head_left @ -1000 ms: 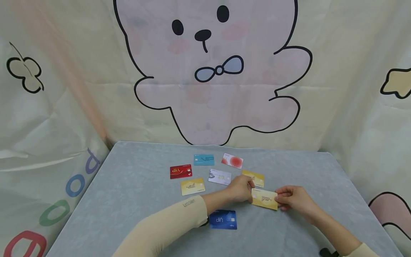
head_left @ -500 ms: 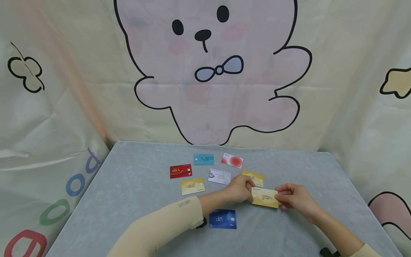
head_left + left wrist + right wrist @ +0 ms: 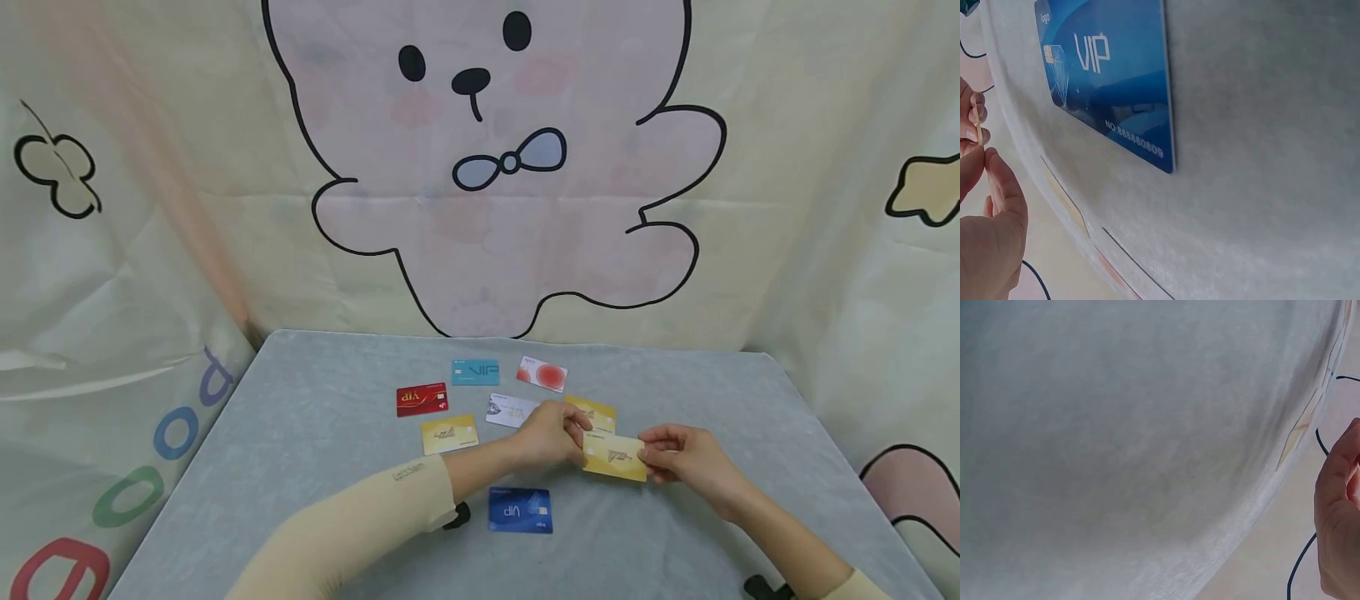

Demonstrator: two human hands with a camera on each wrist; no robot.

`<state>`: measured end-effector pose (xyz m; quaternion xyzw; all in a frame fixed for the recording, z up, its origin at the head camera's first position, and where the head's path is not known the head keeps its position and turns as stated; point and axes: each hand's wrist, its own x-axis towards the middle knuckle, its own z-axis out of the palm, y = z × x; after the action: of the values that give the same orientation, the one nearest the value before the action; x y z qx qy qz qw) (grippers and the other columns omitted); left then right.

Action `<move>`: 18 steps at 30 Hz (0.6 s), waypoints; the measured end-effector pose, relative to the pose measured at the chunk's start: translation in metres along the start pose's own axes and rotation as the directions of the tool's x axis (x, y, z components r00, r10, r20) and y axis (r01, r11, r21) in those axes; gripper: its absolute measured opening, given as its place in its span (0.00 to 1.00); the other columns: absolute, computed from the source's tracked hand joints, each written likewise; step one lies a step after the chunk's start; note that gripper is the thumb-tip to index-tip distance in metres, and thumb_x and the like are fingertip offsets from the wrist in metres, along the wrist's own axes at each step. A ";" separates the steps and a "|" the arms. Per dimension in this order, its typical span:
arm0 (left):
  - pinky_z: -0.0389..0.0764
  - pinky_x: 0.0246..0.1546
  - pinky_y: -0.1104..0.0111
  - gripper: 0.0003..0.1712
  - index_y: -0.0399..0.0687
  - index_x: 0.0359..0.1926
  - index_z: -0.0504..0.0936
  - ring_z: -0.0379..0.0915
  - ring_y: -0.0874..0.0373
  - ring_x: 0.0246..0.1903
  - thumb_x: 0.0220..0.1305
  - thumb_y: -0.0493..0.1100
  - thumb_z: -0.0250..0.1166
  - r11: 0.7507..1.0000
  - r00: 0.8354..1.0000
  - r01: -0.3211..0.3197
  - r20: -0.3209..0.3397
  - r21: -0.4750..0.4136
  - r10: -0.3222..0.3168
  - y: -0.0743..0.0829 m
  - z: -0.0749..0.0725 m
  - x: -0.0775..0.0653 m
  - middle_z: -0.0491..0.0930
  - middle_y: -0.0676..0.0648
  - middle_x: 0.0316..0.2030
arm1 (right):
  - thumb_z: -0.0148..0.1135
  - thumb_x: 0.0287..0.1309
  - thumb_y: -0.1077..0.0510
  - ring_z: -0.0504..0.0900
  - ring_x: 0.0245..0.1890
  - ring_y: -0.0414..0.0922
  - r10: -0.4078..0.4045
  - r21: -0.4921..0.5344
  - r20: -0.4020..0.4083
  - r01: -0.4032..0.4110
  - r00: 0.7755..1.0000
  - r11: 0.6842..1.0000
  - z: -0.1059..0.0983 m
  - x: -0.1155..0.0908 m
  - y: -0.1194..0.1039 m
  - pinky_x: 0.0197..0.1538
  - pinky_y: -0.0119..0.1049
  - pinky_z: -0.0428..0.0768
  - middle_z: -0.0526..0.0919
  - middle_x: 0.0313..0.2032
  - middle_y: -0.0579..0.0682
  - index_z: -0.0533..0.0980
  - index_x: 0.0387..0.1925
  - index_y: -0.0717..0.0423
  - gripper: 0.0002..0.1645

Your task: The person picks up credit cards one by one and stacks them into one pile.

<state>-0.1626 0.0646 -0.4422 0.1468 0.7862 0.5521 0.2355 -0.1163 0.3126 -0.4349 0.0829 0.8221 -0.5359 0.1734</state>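
Observation:
A gold card (image 3: 615, 457) is held between both hands above the right half of the table. My left hand (image 3: 553, 433) pinches its left edge, and my right hand (image 3: 686, 462) pinches its right edge between thumb and fingers. In the left wrist view the card shows edge-on as a thin strip at the fingertips of the left hand (image 3: 997, 212). The right wrist view has only part of the right hand (image 3: 1341, 512), at its right border. Just behind the held card lies another gold card (image 3: 597, 414), partly covered by the left hand.
On the grey-blue tablecloth (image 3: 330, 517) lie a blue VIP card (image 3: 520, 511), a third gold card (image 3: 450, 434), a red card (image 3: 422, 400), a teal card (image 3: 476, 372), a silver card (image 3: 508, 410) and a white card with red circles (image 3: 543, 374). A printed curtain (image 3: 480, 275) hangs behind.
Both hands have shifted slightly up and to the left in the head view, carrying the gold card with them. The left sleeve has swung left. The other cards stay put.

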 end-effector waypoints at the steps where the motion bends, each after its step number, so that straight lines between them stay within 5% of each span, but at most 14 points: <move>1: 0.78 0.33 0.74 0.21 0.43 0.42 0.84 0.74 0.61 0.27 0.50 0.23 0.78 1.000 1.000 -0.002 0.000 -0.006 0.002 0.000 -0.001 0.000 0.79 0.50 0.25 | 0.68 0.68 0.61 0.85 0.34 0.47 0.001 -0.002 0.001 -0.001 1.000 1.000 0.000 0.000 -0.001 0.38 0.40 0.87 0.86 0.38 0.54 0.75 0.58 0.73 0.24; 18: 0.83 0.31 0.72 0.22 0.40 0.43 0.86 0.76 0.60 0.26 0.48 0.21 0.77 0.991 1.000 0.022 0.017 -0.129 -0.020 -0.007 -0.016 -0.016 0.80 0.48 0.25 | 0.70 0.67 0.60 0.86 0.34 0.47 -0.007 0.012 0.032 0.006 0.999 1.000 0.013 -0.004 -0.013 0.39 0.42 0.88 0.86 0.39 0.53 0.77 0.57 0.73 0.24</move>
<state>-0.1578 0.0416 -0.4414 0.1275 0.7485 0.5981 0.2566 -0.1141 0.2953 -0.4269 0.0726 0.8163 -0.5425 0.1843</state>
